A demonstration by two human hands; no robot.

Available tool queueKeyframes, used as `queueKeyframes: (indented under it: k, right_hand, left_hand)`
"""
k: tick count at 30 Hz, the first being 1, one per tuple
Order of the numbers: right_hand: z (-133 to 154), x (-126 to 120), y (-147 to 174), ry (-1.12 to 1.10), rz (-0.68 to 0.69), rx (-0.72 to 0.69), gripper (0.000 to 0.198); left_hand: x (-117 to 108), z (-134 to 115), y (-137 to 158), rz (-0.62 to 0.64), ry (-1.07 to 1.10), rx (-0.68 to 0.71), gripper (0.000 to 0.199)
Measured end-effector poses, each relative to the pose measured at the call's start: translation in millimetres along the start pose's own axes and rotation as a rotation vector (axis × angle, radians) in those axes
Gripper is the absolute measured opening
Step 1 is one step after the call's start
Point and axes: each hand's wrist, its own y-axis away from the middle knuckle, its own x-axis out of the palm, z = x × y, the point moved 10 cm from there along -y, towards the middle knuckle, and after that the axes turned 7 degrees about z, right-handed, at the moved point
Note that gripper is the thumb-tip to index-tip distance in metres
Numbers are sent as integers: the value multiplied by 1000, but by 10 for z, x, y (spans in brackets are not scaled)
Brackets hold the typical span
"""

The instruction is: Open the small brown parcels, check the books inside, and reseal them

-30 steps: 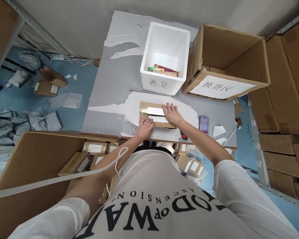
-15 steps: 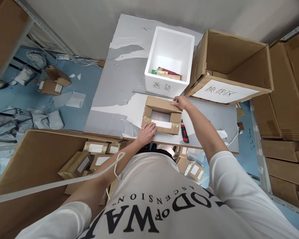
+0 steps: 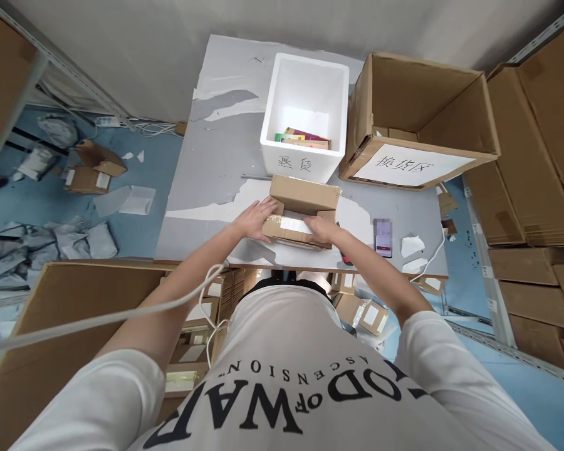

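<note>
A small cardboard box [image 3: 305,194] stands at the table's near side with its top flaps raised; a white label and clear tape show on its near flap. My left hand [image 3: 258,219] holds the box by its left side, fingers at the upper corner and thumb lower down. At the near right part, my right hand [image 3: 324,229] grips the near flap, its fingers reaching over into the opening. What lies inside the box is hidden. A red and black utility knife [image 3: 346,259] is mostly covered by my right forearm.
Behind the box stand a white foam box [image 3: 270,150] with colourful packs inside and a large open carton [image 3: 425,125]. A phone [image 3: 383,237] and paper scraps [image 3: 411,246] lie to the right. A large carton [image 3: 23,326] of parcels is at my left; a white cord [image 3: 122,316] crosses my left arm.
My left hand has moved from the box's near corner to its left side. My right hand has come from the far right corner to the near flap. The far flap stands higher.
</note>
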Motion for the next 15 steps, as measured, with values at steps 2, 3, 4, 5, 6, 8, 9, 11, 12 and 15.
queueKeyframes:
  k: [2,3,4,5,6,8,9,11,12,15]
  right_hand:
    - [-25,-57,70,-25,-39,36,46]
    - [-18,-96,131,-32,-85,40,42]
    - [6,-124,201,-28,-133,34,38]
    - [48,-132,274,-13,-177,22,33]
    - [97,-120,343,11,-215,13,28]
    - [176,-59,455,70,-281,29,16]
    - [202,-27,498,99,-314,50,12]
    - [244,19,562,148,-381,87,14]
    - [267,34,583,171,-408,91,18]
    - [346,71,616,222,-456,50,31]
  left_hand:
    - [-33,80,-50,-26,10,-8,122]
    - [-49,107,-54,-60,23,-18,122]
    - [-56,118,-49,-92,36,-20,122]
    - [-51,113,-40,-117,45,-15,119]
    - [-38,95,-29,-134,47,-3,114]
    - [0,50,-13,-153,31,14,102]
    - [16,34,-9,-158,17,12,98]
    - [36,26,-8,-163,-9,-16,93]
    - [40,28,-9,-162,-19,-35,92]
    - [33,37,-6,-157,-37,-83,90]
